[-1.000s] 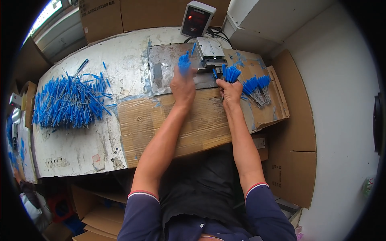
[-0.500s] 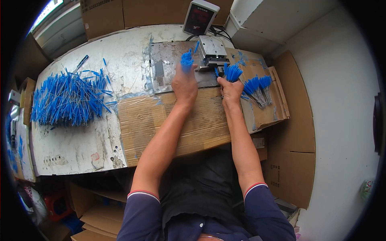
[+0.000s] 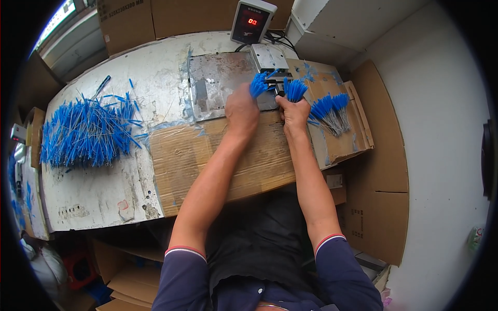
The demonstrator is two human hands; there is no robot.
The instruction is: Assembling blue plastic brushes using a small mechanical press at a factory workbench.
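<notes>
Nearest the body, well short of the silver metal block [image 3: 268,57], is a black apron [image 3: 254,233]; past it, a taped cardboard sheet [image 3: 207,168] covers the table edge on the near side of the block. The right hand [image 3: 294,113], closed around a bundle of blue-tipped wires [image 3: 294,89], is just in front of the block and slightly to its right. The left hand [image 3: 242,109], somewhat blurred, is closed around another blue-tipped bundle [image 3: 259,84] at the block's near left; whether this bundle touches the block I cannot tell. Well left of the block, a big loose heap of the same wires [image 3: 88,132] lies on the white table [image 3: 104,194]; to its right, gathered bundles [image 3: 330,110] rest on cardboard. A stained metal plate [image 3: 218,78] lies flat on the block's left. Behind the block stands a display [image 3: 252,22] with lit red digits.
</notes>
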